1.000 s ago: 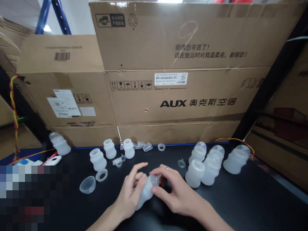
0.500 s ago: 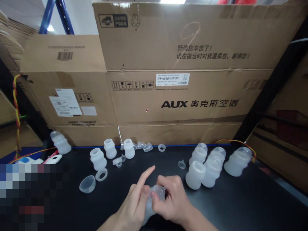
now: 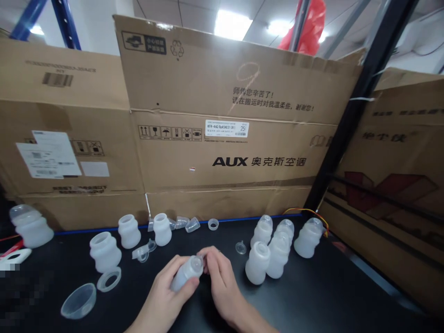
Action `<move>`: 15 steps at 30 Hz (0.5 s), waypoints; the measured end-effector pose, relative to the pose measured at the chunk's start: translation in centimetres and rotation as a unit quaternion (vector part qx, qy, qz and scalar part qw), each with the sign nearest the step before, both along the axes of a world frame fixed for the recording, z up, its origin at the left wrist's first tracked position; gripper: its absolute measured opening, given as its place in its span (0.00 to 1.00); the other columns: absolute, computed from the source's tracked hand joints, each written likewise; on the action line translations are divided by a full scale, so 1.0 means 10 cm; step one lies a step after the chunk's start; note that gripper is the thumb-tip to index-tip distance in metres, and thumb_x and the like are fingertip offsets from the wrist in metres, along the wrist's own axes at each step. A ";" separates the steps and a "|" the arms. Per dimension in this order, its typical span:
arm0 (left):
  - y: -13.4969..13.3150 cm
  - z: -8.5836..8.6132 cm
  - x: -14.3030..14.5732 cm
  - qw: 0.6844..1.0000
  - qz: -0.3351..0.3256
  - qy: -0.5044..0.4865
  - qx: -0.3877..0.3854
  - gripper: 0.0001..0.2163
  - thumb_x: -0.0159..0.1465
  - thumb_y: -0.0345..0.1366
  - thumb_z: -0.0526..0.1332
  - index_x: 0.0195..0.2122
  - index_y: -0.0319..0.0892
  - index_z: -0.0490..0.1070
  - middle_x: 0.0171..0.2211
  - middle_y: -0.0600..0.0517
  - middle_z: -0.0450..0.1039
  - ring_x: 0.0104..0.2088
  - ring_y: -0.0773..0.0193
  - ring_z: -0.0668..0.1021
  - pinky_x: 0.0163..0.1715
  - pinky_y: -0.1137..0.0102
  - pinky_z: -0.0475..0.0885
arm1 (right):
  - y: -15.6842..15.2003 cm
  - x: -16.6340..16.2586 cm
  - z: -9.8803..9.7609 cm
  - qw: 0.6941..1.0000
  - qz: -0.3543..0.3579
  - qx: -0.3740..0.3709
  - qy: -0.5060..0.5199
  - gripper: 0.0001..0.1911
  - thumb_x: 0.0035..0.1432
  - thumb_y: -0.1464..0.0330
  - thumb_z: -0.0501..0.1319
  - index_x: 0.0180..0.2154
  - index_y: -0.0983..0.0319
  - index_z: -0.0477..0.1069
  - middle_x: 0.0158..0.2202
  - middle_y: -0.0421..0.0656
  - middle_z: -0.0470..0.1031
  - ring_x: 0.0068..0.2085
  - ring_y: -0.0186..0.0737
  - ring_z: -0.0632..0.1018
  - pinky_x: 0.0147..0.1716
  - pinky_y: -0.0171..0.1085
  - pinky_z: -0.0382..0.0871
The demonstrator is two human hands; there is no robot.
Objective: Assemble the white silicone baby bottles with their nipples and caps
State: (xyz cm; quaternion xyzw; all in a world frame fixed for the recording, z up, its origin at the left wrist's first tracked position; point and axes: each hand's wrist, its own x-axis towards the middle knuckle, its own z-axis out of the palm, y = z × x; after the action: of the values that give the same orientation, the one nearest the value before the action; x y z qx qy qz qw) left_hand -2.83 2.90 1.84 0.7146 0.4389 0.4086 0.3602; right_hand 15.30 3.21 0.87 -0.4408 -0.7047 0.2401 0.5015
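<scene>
Could drop bottle (image 3: pixel 187 274) through slackened grip of left hand (image 3: pixel 164 284) on smooth, tilted body; could topple standing bottles (image 3: pixel 257 268) at right by swinging right hand (image 3: pixel 220 277) wide. Gripping bottle with left hand, near centre over table (image 3: pixel 294 300), with thumb on near side, tilting top rightward. Curling right hand beside top with bent fingers; cannot tell whether pinching anything

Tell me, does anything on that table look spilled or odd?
Nothing visibly spilled. The small clear cups look slightly odd, lying on their sides near the cardboard while nearby bottles stand upright. One bottle tilts, but the left hand holds it.
</scene>
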 end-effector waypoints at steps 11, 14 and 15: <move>0.05 -0.07 0.05 0.992 0.100 -0.056 -0.050 0.21 0.67 0.52 0.62 0.54 0.44 0.64 0.48 0.46 0.80 0.48 0.49 0.81 0.52 0.58 0.73 | 0.65 -0.25 -0.04 0.958 -0.028 0.088 -0.271 0.35 0.59 0.76 0.60 0.68 0.60 0.65 0.72 0.49 0.62 0.71 0.63 0.61 0.67 0.58 0.56; 0.02 -0.03 0.10 0.990 0.110 -0.077 -0.048 0.22 0.66 0.53 0.63 0.53 0.44 0.64 0.48 0.46 0.81 0.48 0.49 0.81 0.53 0.58 0.72 | 0.76 -0.34 -0.02 0.947 -0.048 0.093 -0.303 0.33 0.63 0.73 0.61 0.69 0.59 0.64 0.72 0.49 0.64 0.70 0.63 0.62 0.67 0.58 0.58; 0.01 -0.02 0.11 0.989 0.117 -0.084 -0.044 0.22 0.66 0.53 0.63 0.53 0.44 0.65 0.48 0.46 0.81 0.49 0.49 0.81 0.53 0.58 0.72 | 0.78 -0.36 -0.02 0.944 -0.058 0.094 -0.310 0.32 0.64 0.73 0.61 0.69 0.59 0.65 0.69 0.51 0.68 0.68 0.63 0.66 0.65 0.58 0.61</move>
State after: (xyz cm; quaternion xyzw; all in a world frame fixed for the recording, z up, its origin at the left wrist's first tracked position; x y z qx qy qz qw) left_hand -1.71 2.96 1.63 0.6049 0.5054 0.4868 0.3764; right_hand 11.72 11.01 0.68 -0.4844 -0.8179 -0.0050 0.3105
